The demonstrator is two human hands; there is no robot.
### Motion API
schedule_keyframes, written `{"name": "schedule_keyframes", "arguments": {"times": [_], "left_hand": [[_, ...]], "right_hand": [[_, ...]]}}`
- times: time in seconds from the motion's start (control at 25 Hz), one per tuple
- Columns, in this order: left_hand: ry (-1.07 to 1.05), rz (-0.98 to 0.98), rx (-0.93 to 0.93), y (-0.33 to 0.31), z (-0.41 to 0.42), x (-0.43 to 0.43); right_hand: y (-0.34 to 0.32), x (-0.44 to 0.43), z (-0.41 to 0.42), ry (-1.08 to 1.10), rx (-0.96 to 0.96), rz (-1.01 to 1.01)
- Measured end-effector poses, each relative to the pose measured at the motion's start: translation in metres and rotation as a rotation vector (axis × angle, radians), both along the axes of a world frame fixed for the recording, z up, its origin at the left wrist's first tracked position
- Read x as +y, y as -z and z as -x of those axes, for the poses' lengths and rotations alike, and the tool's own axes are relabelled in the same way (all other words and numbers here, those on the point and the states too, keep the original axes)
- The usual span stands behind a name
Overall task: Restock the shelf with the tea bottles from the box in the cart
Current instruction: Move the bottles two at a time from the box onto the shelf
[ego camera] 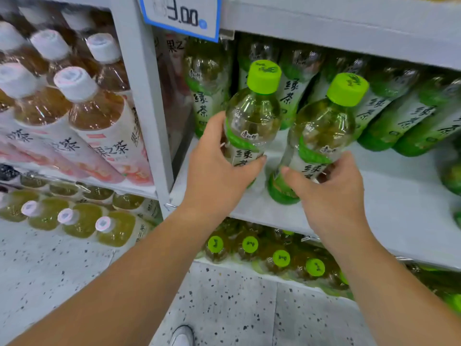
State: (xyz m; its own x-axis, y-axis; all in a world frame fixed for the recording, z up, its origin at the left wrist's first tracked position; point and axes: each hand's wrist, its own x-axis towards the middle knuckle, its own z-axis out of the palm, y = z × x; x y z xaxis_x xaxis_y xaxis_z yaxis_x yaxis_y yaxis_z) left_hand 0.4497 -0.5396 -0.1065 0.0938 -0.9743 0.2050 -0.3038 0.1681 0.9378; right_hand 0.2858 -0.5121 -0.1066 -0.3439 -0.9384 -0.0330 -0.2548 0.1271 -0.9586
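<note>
Head view: I have one tea bottle in each grip, both at the near edge of the shelf [404, 196]. My left grip [217, 168] wraps the left bottle [253, 121] at its label, thumb across the front and fingers round the far side. My right grip [331, 193] holds the right bottle [321, 136] low on its label in the same way. Both bottles stand cap up, long axes near upright and leaning a little right, side by side and just apart. The right one's base looks to rest on the shelf; the left one's base is hidden behind my hand. The back row [399, 116] of the same tea lies far, beyond a bare strip of shelf, so I judge the coming move to be a straight push away. Both forearms reach in from the near side.
</note>
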Motion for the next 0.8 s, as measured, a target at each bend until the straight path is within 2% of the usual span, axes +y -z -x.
{"name": "schedule_keyframes", "arguments": {"times": [0.2,0.32,0.48,0.64,0.8], "left_hand": [[0.050,-0.033,0.053,0.014,-0.008,0.004],[0.066,-0.166,-0.086,0.032,-0.018,0.011],[-0.039,-0.201,-0.169,0.051,-0.022,0.013],[-0.093,-0.187,-0.205,0.055,-0.012,-0.004],[-0.158,-0.173,-0.248,0.059,-0.001,-0.034]], "right_hand": [[0.011,0.007,0.001,-0.046,-0.015,0.035],[0.016,0.011,0.008,-0.093,0.026,-0.023],[0.030,0.017,0.013,-0.138,0.128,-0.107],[0.039,-0.008,0.008,-0.142,0.204,-0.055],[0.048,-0.041,0.006,-0.106,0.187,0.059]]}}
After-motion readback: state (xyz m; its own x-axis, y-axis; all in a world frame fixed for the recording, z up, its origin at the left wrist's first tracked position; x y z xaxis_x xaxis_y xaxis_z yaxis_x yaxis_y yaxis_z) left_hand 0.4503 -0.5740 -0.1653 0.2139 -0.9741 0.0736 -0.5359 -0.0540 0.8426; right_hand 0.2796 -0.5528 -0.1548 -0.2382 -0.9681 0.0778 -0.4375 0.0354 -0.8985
